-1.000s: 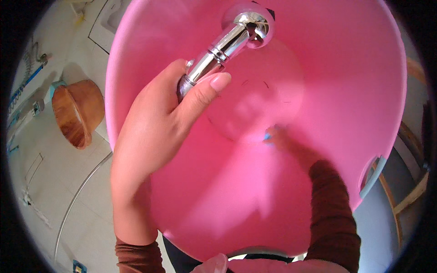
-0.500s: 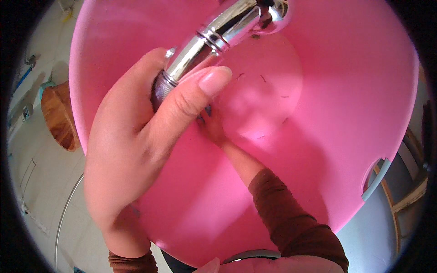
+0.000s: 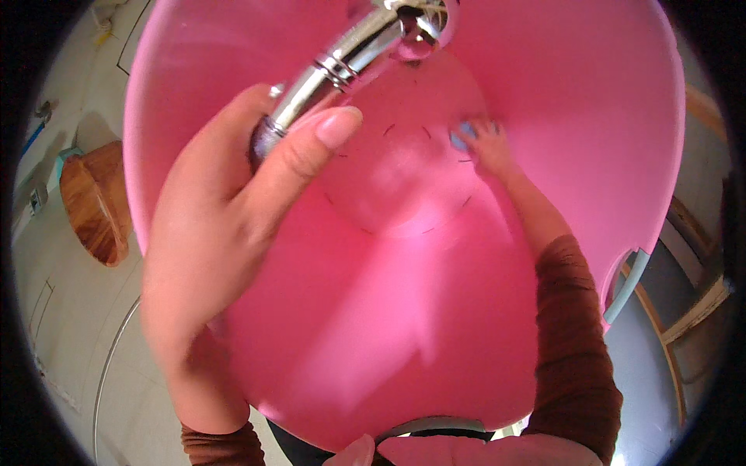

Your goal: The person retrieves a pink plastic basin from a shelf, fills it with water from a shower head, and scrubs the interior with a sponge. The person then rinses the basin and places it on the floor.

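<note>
A big pink plastic bucket (image 3: 590,116) fills most of the view, seen from above. My left hand (image 3: 233,210) is close to the camera and grips the handle of a chrome shower head (image 3: 350,54), whose head points down into the bucket at the top. My right hand (image 3: 486,144) reaches deep inside, pressing a small blue scrubber (image 3: 462,133) against the bucket's bottom at its right side. Thin dark marks ring the round bottom (image 3: 404,179). My brown sleeve (image 3: 575,326) runs down the inner wall.
A brown wooden stool or bowl-like object (image 3: 93,202) sits on the pale tiled floor (image 3: 70,326) to the left. A light blue bucket handle (image 3: 629,283) hangs at the right rim, with a wooden frame (image 3: 691,311) beyond it.
My right hand slid from the left-middle of the bucket's bottom to its right side with the scrubber. The shower head and my left hand shifted slightly up in view.
</note>
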